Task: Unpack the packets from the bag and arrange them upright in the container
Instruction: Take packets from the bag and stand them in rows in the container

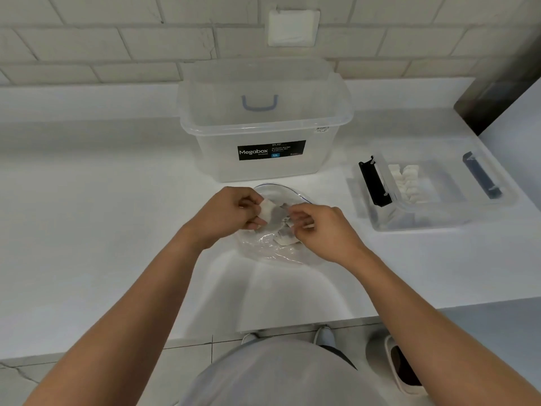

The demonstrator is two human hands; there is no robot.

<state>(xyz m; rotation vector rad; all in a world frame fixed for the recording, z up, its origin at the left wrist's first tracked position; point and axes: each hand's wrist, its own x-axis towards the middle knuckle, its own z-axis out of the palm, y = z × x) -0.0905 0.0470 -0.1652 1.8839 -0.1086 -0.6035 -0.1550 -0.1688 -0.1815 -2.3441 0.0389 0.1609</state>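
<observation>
Head cam, centre frame: white counter [87, 200] w/ big Megabox tub [205, 133] at the top. Container [439, 222] sat mid-right, a row of packets [407, 183] upright inside. Clear bag [272, 250] lay just below the tub. Left hand [228, 212] pinched a white packet [268, 212] at the bag's mouth; right hand [325, 230] pinched the bag's plastic, afaict.

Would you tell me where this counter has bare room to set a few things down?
Widest bare patch: the counter left of the tub and left hand with its packet. A narrower strip lies between the bag and the near edge. Crowded: around the bag, pinched by the right hand, and between tub and small container.
</observation>
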